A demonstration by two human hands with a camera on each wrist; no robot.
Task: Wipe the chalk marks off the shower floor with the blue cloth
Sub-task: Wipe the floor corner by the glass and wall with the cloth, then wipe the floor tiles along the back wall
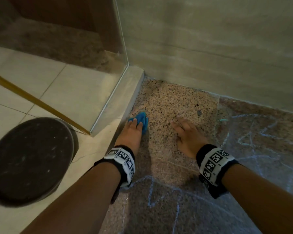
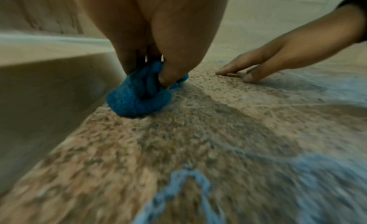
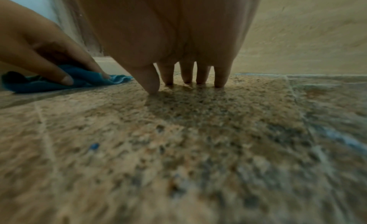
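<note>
- Blue cloth (image 1: 141,121) is bunched into a wad, down on the speckled shower floor (image 1: 167,105), right against the pale raised curb (image 1: 125,98) on the left.
- Left hand (image 1: 131,132) is on top of it, fingers curled over the wad and thumb (image 2: 168,76) dug into its folds, pinning it to the stone.
- Right hand (image 1: 187,134) is planted on the floor a little to the right of the cloth, well clear of it, holding nothing.
- Its fingers (image 3: 202,75) are straight and spread, tips pressing the granite, thumb down too.
- The patch of floor between and beyond the hands looks clean of lines.
- Chalk marks (image 1: 150,188) show pale blue on the near side, below the wrists, with more scrawl (image 1: 260,130) off to the right.
- Glass panel (image 1: 120,48) rises from the curb at far left; beige wall (image 1: 210,48) closes the far side.
- Round dark lid-like object (image 1: 30,159) sits outside on the light tiles, near left.
</note>
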